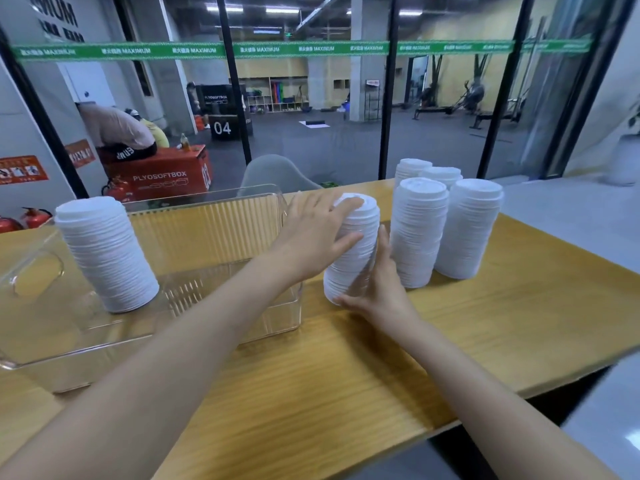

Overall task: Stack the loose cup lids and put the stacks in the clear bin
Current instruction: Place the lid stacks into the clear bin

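Observation:
A tall stack of white cup lids (349, 258) stands on the wooden table just right of the clear bin (221, 296). My left hand (311, 233) lies over its top and upper left side, fingers spread. My right hand (379, 289) cups its lower right side and base. Another stack of white lids (107, 254) stands inside the bin, at its left. Several more stacks stand to the right on the table: one (419, 233) beside the held stack, one (467, 230) further right, and two behind them (440, 174).
The wooden table (346, 375) ends at a front edge near me and a right edge past the stacks. A grey chair back (273, 174) sits behind the table. Glass panels with black frames stand beyond it.

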